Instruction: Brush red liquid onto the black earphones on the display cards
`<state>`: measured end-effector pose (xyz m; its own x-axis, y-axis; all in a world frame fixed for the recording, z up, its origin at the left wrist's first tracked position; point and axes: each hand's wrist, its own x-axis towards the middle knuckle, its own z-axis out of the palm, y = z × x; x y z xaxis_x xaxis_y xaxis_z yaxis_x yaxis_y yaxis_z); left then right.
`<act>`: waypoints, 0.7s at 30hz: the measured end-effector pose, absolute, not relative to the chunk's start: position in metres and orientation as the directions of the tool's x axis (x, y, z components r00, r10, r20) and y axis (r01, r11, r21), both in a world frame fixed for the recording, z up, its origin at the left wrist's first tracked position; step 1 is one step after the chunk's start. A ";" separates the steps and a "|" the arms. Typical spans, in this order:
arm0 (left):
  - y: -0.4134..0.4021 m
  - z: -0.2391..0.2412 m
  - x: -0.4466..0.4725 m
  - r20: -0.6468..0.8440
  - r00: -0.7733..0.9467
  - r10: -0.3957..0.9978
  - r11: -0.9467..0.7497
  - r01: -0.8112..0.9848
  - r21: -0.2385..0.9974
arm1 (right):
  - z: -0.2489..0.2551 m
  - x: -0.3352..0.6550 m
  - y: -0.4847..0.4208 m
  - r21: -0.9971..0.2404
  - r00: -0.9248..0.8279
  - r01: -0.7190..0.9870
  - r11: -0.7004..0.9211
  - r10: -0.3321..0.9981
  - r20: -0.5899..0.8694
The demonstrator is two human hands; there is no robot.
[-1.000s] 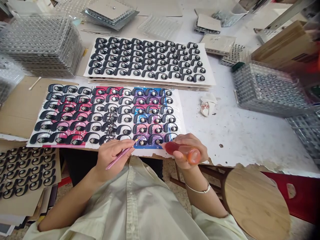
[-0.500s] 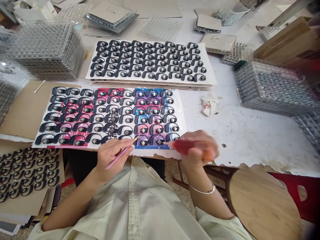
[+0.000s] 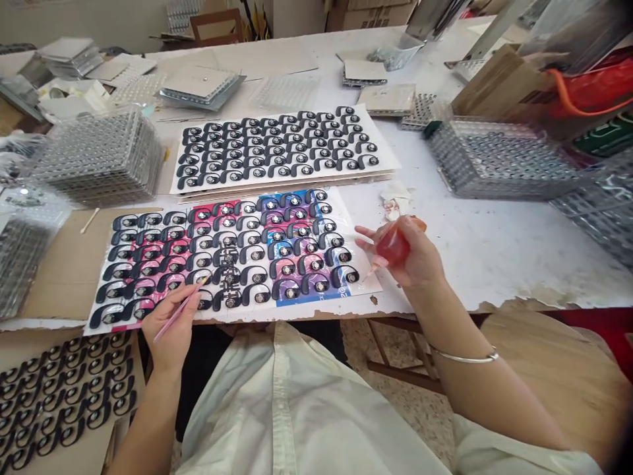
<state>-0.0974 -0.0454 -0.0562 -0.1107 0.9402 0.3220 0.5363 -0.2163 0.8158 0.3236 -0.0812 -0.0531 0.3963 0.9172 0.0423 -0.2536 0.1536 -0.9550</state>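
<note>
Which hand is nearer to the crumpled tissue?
The right. The right hand, gripping a red bottle, is close in front of the crumpled tissue; the left hand, holding a pink stick, is far off to its left.

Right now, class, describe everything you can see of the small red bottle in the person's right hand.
The red bottle is small, rounded and translucent orange-red, seemingly soft plastic. Its pale tapered nozzle tilts down and left, over the right edge of the coloured sheet; contact there cannot be told. The right hand grips its body, wrapped closely round it.
</note>
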 end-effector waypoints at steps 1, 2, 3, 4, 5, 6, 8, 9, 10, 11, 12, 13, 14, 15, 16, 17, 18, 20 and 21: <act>-0.045 -0.056 -0.098 0.305 -0.114 0.945 -0.200 0.538 0.819 | -0.053 0.320 -0.082 -0.953 0.400 -0.263 0.152 0.916 0.035; -0.045 -0.055 -0.098 0.291 -0.114 0.950 -0.187 0.538 0.822 | -0.052 0.316 -0.082 -0.948 0.418 -0.283 0.143 0.909 0.013; -0.045 -0.055 -0.098 0.280 -0.116 0.953 -0.177 0.538 0.824 | -0.050 0.313 -0.083 -0.941 0.445 -0.311 0.131 0.895 -0.022; -0.044 -0.054 -0.098 0.273 -0.117 0.955 -0.170 0.536 0.827 | -0.048 0.309 -0.084 -0.932 0.476 -0.343 0.117 0.877 -0.065; -0.044 -0.053 -0.098 0.270 -0.122 0.955 -0.166 0.535 0.829 | -0.046 0.306 -0.085 -0.922 0.503 -0.374 0.106 0.858 -0.106; -0.043 -0.053 -0.099 0.269 -0.125 0.955 -0.164 0.536 0.828 | -0.043 0.301 -0.086 -0.911 0.524 -0.401 0.096 0.840 -0.143; -0.042 -0.054 -0.103 0.275 -0.134 0.952 -0.160 0.548 0.821 | -0.037 0.291 -0.088 -0.892 0.539 -0.446 0.072 0.818 -0.203; -0.040 -0.055 -0.106 0.277 -0.142 0.950 -0.155 0.557 0.816 | -0.035 0.285 -0.088 -0.885 0.536 -0.462 0.062 0.814 -0.223; -0.038 -0.056 -0.110 0.280 -0.156 0.947 -0.147 0.565 0.812 | -0.034 0.279 -0.087 -0.880 0.531 -0.472 0.057 0.815 -0.232; -0.036 -0.058 -0.115 0.281 -0.174 0.944 -0.134 0.574 0.808 | -0.034 0.273 -0.086 -0.877 0.523 -0.477 0.051 0.819 -0.237; -0.034 -0.059 -0.121 0.282 -0.191 0.940 -0.122 0.582 0.804 | -0.034 0.268 -0.085 -0.877 0.508 -0.479 0.040 0.827 -0.240; -0.031 -0.060 -0.127 0.283 -0.204 0.937 -0.114 0.588 0.801 | -0.033 0.263 -0.084 -0.879 0.493 -0.475 0.030 0.837 -0.238; -0.029 -0.059 -0.132 0.290 -0.207 0.934 -0.117 0.593 0.797 | -0.032 0.260 -0.083 -0.883 0.478 -0.469 0.021 0.846 -0.234; -0.028 -0.058 -0.136 0.315 -0.208 0.926 -0.134 0.600 0.788 | -0.031 0.259 -0.082 -0.889 0.467 -0.459 0.016 0.855 -0.226; -0.027 -0.054 -0.138 0.359 -0.202 0.911 -0.168 0.614 0.771 | -0.029 0.259 -0.081 -0.898 0.468 -0.440 0.027 0.860 -0.204; -0.028 -0.049 -0.137 0.423 -0.189 0.886 -0.220 0.633 0.743 | -0.026 0.261 -0.079 -0.909 0.480 -0.413 0.055 0.862 -0.166; -0.030 -0.042 -0.133 0.506 -0.171 0.845 -0.284 0.659 0.696 | -0.022 0.265 -0.077 -0.922 0.505 -0.372 0.106 0.856 -0.106; -0.037 -0.027 -0.114 0.644 -0.045 0.764 -0.458 0.665 0.590 | -0.015 0.272 -0.068 -0.934 0.560 -0.247 0.259 0.825 0.080; -0.041 -0.020 -0.100 0.670 0.047 0.741 -0.545 0.624 0.560 | -0.012 0.274 -0.063 -0.935 0.568 -0.156 0.318 0.803 0.178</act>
